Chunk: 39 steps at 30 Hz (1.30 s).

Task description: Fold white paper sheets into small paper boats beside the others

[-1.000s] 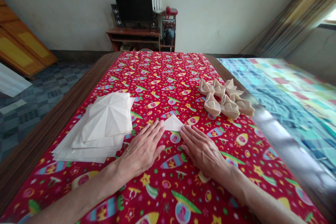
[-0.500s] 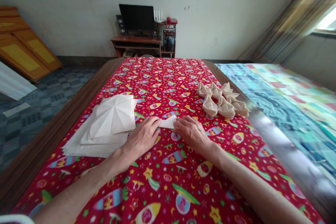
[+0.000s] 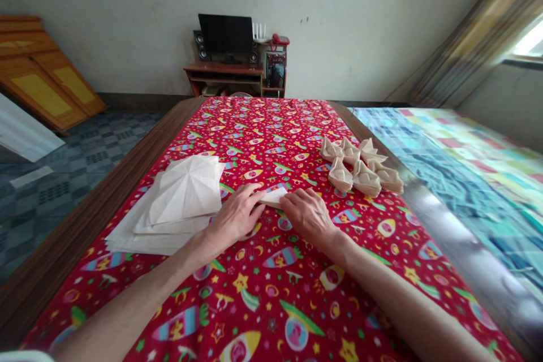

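A small folded piece of white paper (image 3: pixel 274 196) lies on the red patterned tablecloth (image 3: pixel 263 283) between my hands. My left hand (image 3: pixel 241 210) grips its left end, fingers bent and thumb below. At the right end, my right hand (image 3: pixel 309 215) has its curled fingers closed on the paper; its fingertips are partly hidden. Left of my left hand is a stack of creased white paper sheets (image 3: pixel 186 189), the top one marked with folds fanning from a point. Several folded paper shapes (image 3: pixel 367 179) with pointed tips stand grouped beyond my right hand.
The cloth covers a long table with a dark wooden edge (image 3: pixel 139 153). A bed with a blue patterned sheet (image 3: pixel 458 181) adjoins the right side. Past the far end stand a desk (image 3: pixel 224 70) with a monitor (image 3: pixel 225 34) and, at left, a wooden cabinet (image 3: pixel 55 79).
The paper between my hands has gone from a pointed triangular outline to a flatter, narrower strip. My hands have barely shifted. The whole view has tipped slightly.
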Motion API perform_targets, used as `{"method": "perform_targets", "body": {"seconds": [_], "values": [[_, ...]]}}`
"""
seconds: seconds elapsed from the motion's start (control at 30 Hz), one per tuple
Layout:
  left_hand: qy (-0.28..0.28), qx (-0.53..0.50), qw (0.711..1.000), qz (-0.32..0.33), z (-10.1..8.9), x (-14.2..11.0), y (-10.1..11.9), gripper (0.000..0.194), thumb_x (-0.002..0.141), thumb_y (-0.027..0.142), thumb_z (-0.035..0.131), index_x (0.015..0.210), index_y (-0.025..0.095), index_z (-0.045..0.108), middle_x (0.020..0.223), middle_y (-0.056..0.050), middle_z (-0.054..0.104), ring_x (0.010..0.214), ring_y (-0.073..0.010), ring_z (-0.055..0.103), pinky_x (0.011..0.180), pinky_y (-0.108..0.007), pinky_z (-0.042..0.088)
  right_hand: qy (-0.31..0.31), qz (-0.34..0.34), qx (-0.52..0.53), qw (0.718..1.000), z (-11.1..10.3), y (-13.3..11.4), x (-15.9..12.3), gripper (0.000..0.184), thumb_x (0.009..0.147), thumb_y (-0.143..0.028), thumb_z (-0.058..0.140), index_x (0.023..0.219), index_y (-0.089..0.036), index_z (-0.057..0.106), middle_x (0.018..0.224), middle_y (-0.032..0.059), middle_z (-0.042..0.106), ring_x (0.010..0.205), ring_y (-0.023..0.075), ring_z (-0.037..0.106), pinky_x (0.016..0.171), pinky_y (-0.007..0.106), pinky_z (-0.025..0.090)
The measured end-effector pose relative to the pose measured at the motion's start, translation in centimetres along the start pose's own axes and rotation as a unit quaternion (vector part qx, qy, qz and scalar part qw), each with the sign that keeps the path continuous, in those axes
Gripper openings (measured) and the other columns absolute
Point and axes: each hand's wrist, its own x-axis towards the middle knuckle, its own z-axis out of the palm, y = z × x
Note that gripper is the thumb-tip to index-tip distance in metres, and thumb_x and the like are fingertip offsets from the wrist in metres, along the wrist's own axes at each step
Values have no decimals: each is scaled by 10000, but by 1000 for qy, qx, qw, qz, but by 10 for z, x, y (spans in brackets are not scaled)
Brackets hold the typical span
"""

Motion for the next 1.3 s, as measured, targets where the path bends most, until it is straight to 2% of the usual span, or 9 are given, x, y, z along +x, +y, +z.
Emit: {"method": "perform_targets", "body": {"seconds": [0.1, 0.17, 0.3, 0.47, 0.63, 0.77, 1.0, 1.17, 1.3], "values": [[65, -52, 995, -47, 1, -2, 5, 462, 920, 303, 419, 1355, 156, 369, 1307, -139, 458, 1225, -254, 444, 1029, -425, 392, 22, 29, 15, 999, 2, -1, 3, 141, 912, -180, 471, 831, -166, 586, 825, 44, 641, 748, 178, 511, 657, 304, 330], [106, -106, 982, -117, 0, -3, 13, 563, 922, 352, 409, 1415, 136, 242, 1259, -161, 485, 1116, -240, 529, 957, -412, 449, 36, 48, 31, 998, 2, -1, 2, 162, 917, -169, 458, 813, -162, 581, 803, 45, 635, 711, 164, 511, 634, 289, 334], [53, -249, 939, -231, 0, 0, 33, 576, 923, 359, 381, 1409, 108, 199, 985, -98, 610, 778, -172, 628, 708, -310, 528, 62, 66, 66, 994, 1, -2, -1, 131, 918, -154, 456, 876, -154, 580, 798, 42, 635, 691, 148, 530, 599, 262, 340], [34, -270, 940, -207, 4, 14, 47, 278, 919, 314, 392, 1113, 140, 491, 863, -69, 630, 797, -190, 619, 700, -298, 487, 77, 42, 105, 991, -2, -10, -3, 178, 947, -159, 393, 944, -159, 571, 918, 67, 651, 818, 154, 563, 644, 247, 369], [51, -236, 954, -177, 9, 25, 48, 218, 905, 239, 386, 1079, 149, 480, 628, 28, 536, 560, -132, 526, 524, -231, 373, 95, 128, 83, 984, -4, -12, 0, 207, 938, -216, 413, 823, -189, 583, 800, 32, 656, 729, 137, 569, 586, 244, 325], [59, -205, 963, -165, 9, 29, 51, 207, 881, 256, 441, 1059, 164, 492, 569, 56, 491, 492, -111, 475, 483, -215, 308, 104, 197, 73, 972, -8, -9, 3, 192, 922, -288, 434, 895, -190, 597, 761, 24, 666, 671, 131, 574, 537, 246, 270], [67, -135, 980, -133, 8, 29, 48, 134, 875, 235, 458, 919, 176, 569, 599, 24, 550, 521, -116, 523, 524, -219, 340, 99, 203, 95, 970, -2, -2, 4, 234, 902, -226, 401, 770, -182, 589, 622, 9, 640, 528, 99, 528, 509, 238, 219], [63, -119, 982, -132, 11, 32, 44, 151, 859, 220, 472, 772, 159, 580, 646, -18, 614, 558, -128, 562, 531, -222, 370, 109, 190, 135, 966, 0, -4, 1, 224, 904, -261, 427, 790, -182, 602, 633, 4, 645, 529, 94, 535, 519, 222, 242], [59, -131, 979, -146, 10, 32, 46, 139, 839, 188, 487, 784, 150, 609, 636, -21, 635, 541, -129, 572, 521, -219, 388, 112, 212, 137, 961, -2, -5, 2, 202, 883, -330, 468, 928, -192, 608, 639, -8, 660, 541, 113, 560, 514, 228, 237]]}}
